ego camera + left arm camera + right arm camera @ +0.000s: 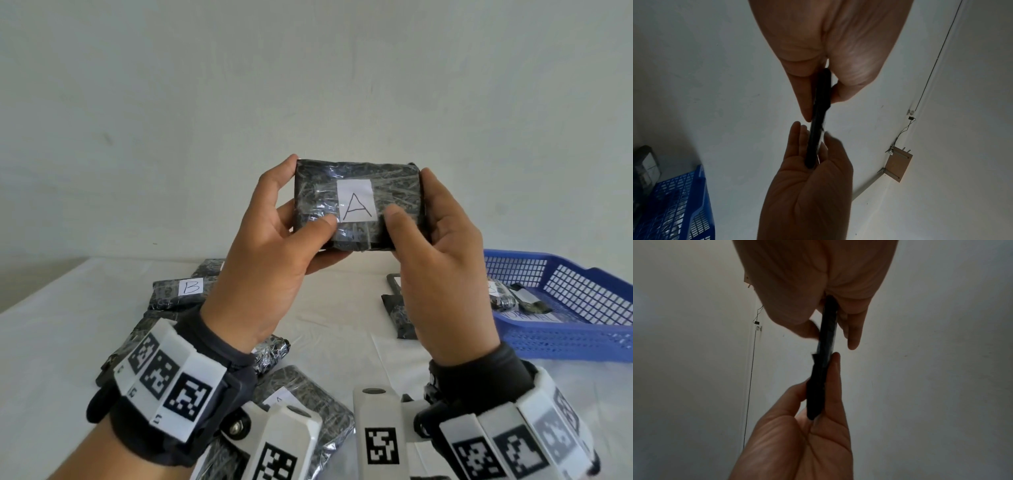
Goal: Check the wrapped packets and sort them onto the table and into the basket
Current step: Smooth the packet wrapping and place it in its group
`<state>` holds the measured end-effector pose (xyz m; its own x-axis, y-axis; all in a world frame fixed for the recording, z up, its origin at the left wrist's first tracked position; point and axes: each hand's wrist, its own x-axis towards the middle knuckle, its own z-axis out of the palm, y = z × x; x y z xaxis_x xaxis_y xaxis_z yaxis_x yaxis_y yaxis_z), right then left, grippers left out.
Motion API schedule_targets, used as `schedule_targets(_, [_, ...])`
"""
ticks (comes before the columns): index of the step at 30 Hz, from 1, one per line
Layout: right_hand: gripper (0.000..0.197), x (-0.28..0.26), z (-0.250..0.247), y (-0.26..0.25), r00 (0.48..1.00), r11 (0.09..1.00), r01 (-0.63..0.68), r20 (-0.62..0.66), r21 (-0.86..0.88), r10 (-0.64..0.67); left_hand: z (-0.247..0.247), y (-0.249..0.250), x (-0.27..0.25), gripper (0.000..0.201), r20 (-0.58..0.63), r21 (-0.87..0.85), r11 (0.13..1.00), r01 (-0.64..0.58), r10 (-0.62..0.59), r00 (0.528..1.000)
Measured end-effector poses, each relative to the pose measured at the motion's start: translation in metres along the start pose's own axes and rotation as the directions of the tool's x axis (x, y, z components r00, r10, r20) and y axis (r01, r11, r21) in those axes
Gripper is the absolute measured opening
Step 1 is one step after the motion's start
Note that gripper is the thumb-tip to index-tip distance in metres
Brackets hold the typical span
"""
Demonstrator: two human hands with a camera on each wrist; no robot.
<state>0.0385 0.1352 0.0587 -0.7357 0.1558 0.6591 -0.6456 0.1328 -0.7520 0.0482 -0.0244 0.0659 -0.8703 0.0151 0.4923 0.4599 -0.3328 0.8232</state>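
Both hands hold one black packet [356,205] marked A up in the air above the surface [68,329]. The left hand [274,253] has a grip on its left end, and the right hand [442,260] on its right end. The blue basket [582,339] sits to the right.

plain room set up as a sorting bench: bare white wall [308,85], table [51,342] under white cloth, blue mesh basket [565,339], exposed cable [937,56] run up the wall, small wooden bracket [899,165]

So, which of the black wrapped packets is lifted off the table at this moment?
The packet labelled A, held up in front of the wall by the left hand and right hand. The others, like the B packet, lie on the table.
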Motion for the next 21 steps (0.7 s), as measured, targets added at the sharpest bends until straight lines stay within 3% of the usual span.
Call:
schedule_targets(4, [0.061, -0.0024, -0.0001, -0.0035, 0.998, 0.994, 0.047, -0.024, -0.094, -0.050, 0.0022, -0.0032, -0.0016, 0.070, 0.014, 0.031, 0.999, -0.010, 0.010, 1.000])
schedule_targets(9, [0.071, -0.0047, 0.0025, -0.0051, 0.998, 0.993, 0.048, -0.030, -0.107, -0.051, 0.0026, -0.0046, -0.0027, 0.073, 0.028, 0.058, 0.998, -0.032, 0.031, 0.999])
schedule_targets(15, [0.069, -0.0036, 0.0010, -0.0028, 0.999, 0.997, 0.038, -0.008, -0.071, -0.038, -0.0004, -0.0029, -0.0010, 0.070, 0.055, 0.043, 0.998, -0.037, 0.035, 0.998])
schedule_targets(21, [0.074, 0.0018, -0.0062, -0.0015, 0.993, 0.957, -0.107, 0.071, 0.269, 0.091, -0.0046, 0.0008, 0.0020, 0.072, 0.071, -0.083, 0.996, -0.020, 0.026, 0.997])
